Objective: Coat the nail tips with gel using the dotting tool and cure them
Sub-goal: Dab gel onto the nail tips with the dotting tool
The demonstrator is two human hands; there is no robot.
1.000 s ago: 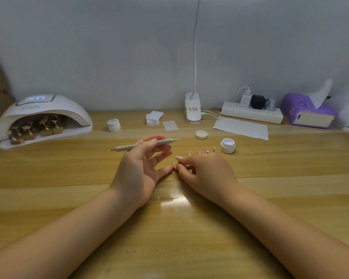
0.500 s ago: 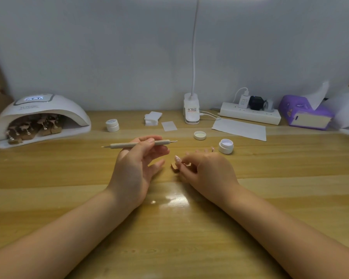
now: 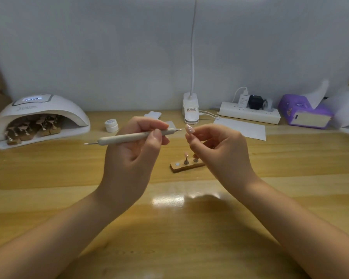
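Centrally above the bench (image 3: 48, 198), the left hand (image 3: 133, 156) is gripping the dotting tool (image 3: 129, 136) almost level, tip aiming right. Facing it, the right hand (image 3: 218, 150) is pinching a nail tip (image 3: 189, 129) upright above the wooden holder (image 3: 186, 167).

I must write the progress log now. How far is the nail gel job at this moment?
Done, it seems: several wooden holders with nail tips sit under the white curing lamp. In hand: the left hand holds the beige dotting tool; the right hand pinches a pink nail tip. Left: coating this tip, and the tips on the small wooden holder, then curing.
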